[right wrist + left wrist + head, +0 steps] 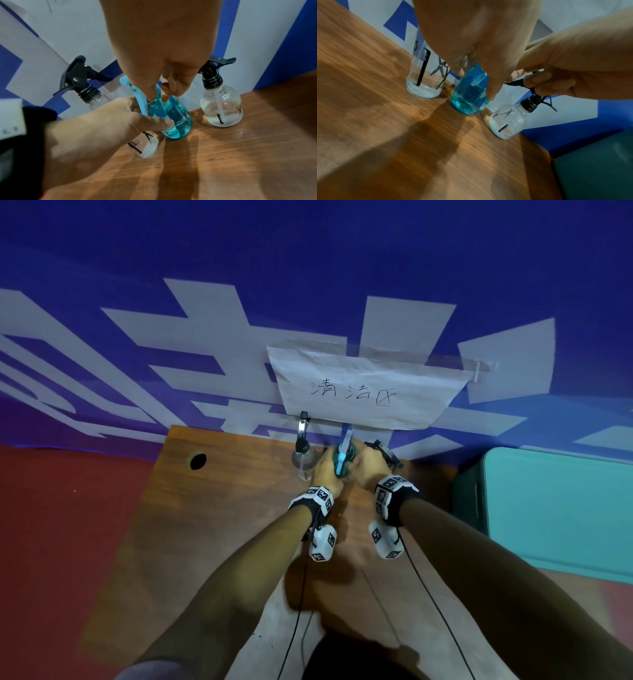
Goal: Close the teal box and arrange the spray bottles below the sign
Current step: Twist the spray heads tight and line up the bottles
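Under the paper sign (363, 392) three spray bottles stand in a row against the wall. The blue bottle (342, 462) (176, 121) is in the middle. My left hand (330, 472) grips its body, thumb in front. My right hand (363, 467) pinches its neck from above, by the light-blue trigger (137, 97). A clear bottle (423, 81) with a black trigger stands free on the left. Another clear bottle (221, 109) stands free on the right. The teal box (555, 508) sits right of the table with its lid down.
The wooden table (205, 525) has a round cable hole (198, 461) near its far left. Red floor lies left of it. The blue and white banner wall (171, 354) runs right behind the bottles. Thin cables hang from my wrists over the table's near side.
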A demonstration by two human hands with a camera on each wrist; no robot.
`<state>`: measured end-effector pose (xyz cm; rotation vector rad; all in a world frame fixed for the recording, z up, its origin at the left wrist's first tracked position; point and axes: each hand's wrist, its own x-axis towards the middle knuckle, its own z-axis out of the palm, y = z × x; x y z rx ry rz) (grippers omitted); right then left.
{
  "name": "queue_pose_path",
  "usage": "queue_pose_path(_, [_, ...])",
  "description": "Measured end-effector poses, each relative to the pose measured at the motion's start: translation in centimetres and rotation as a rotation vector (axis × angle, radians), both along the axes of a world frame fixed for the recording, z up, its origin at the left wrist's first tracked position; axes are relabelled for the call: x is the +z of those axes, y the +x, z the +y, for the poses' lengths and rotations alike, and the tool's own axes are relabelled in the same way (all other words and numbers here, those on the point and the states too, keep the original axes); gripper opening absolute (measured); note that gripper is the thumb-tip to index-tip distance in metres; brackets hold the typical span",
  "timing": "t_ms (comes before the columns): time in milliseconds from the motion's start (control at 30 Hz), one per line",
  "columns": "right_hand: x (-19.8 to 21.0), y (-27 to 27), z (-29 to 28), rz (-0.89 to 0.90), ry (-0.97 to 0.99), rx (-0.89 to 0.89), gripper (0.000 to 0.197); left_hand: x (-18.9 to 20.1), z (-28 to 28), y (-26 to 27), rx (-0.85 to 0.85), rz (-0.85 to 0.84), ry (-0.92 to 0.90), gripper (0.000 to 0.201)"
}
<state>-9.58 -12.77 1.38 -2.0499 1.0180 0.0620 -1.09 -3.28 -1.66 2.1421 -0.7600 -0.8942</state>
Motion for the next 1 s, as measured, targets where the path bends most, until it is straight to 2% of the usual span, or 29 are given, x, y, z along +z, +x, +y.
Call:
queue_pose_path(100, [-0.8, 0.3, -0.2, -0.067, 0.04, -0.09, 0.05, -0.1, -0.1, 0.5, -0.017, 0.012, 0.004, 0.073])
queue_pose_path(200, [-1.1, 0.3, -0.3, -0.094, 0.053, -0.158, 0.029, -0.2, -0.1, 0.3, -0.014, 0.004, -0.015, 0.082])
queue_pose_path(267, [-1.5, 0.3, -0.1, -0.087, 0.064, -0.195, 0.021, -0.8, 0.0, 0.1, -0.027, -0.026, -0.02, 0.079])
queue_pose_path(533, [-2.3, -0.8, 1.3, -0.017, 0.05, -0.195, 0.029, -2.6, 2.1, -0.4, -0.14, -0.127, -0.066, 0.07])
queue_pose_path(700, [-1.9, -2.9, 1.1, 0.039, 0.017, -0.015, 0.025, -2.8, 3.3, -0.9, -0.185, -0.102, -0.08, 0.071])
queue_pose_path(800, [-2.1, -2.7, 0.7, 0.087, 0.005, 0.006, 0.04, -2.8, 3.5, -0.7, -0.195, -0.079, -0.07, 0.073])
queue_pose_path(867, [-1.9, -1.9, 0.7, 0.114, -0.021, 0.064, 0.044, -2.9, 3.5, -0.4, -0.199, -0.078, -0.065, 0.075])
queue_pose_path(1000, [-0.9, -1.7, 0.0, 0.083, -0.031, 0.097, 0.037, -3.1, 3.3, -0.1, -0.212, -0.066, -0.036, 0.075])
